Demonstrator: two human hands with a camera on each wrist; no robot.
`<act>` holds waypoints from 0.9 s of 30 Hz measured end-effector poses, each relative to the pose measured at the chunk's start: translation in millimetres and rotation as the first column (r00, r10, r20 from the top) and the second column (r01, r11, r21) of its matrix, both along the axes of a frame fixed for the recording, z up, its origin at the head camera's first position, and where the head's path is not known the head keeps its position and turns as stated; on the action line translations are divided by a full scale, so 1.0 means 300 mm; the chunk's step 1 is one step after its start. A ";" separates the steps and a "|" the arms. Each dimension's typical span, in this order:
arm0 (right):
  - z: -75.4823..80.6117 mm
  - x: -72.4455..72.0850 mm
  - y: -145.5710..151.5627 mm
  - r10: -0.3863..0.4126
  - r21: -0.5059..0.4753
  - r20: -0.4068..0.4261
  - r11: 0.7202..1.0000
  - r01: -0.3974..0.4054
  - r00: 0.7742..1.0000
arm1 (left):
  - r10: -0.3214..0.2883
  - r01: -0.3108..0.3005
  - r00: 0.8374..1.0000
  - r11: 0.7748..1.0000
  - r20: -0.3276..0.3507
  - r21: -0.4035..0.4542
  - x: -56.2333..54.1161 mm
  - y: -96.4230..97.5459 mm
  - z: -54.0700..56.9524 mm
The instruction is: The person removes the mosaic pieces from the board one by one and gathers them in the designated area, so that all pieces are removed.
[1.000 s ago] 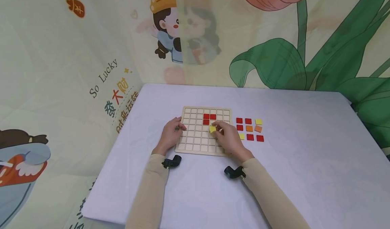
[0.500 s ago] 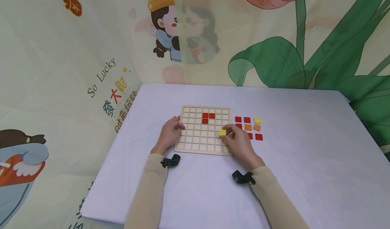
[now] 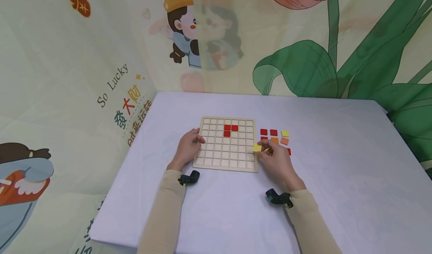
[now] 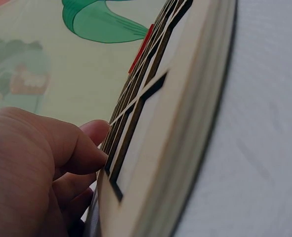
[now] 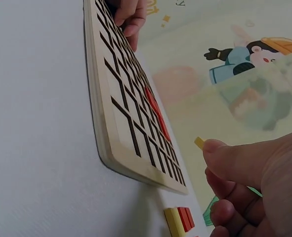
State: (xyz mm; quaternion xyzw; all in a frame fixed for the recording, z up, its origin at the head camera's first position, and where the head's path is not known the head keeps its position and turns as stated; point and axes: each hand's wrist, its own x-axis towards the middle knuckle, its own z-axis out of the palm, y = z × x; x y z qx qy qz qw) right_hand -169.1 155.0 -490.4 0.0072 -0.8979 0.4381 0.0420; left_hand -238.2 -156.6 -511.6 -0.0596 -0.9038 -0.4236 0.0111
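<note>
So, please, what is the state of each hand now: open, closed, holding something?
Left hand: touching the board's edge; gripping or not, cannot tell.
Right hand: closed, pinching a yellow tile.

Between the hands [image 3: 186, 149], the grid board [image 3: 216, 148] is showing smooth, matt, pale wood. Beneath them, the cloth-covered tabletop [image 3: 222, 209] is looking matt and finely textured. Behind them, the cloth sleeves [image 3: 162, 212] are looking soft, while the wrist cameras [image 3: 193, 177] are showing black plastic.
</note>
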 end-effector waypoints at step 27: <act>-0.022 0.009 0.109 0.060 0.178 0.073 0.981 -0.072 0.996 | -0.008 0.008 1.000 1.000 -0.003 -0.002 0.006 -0.002 0.004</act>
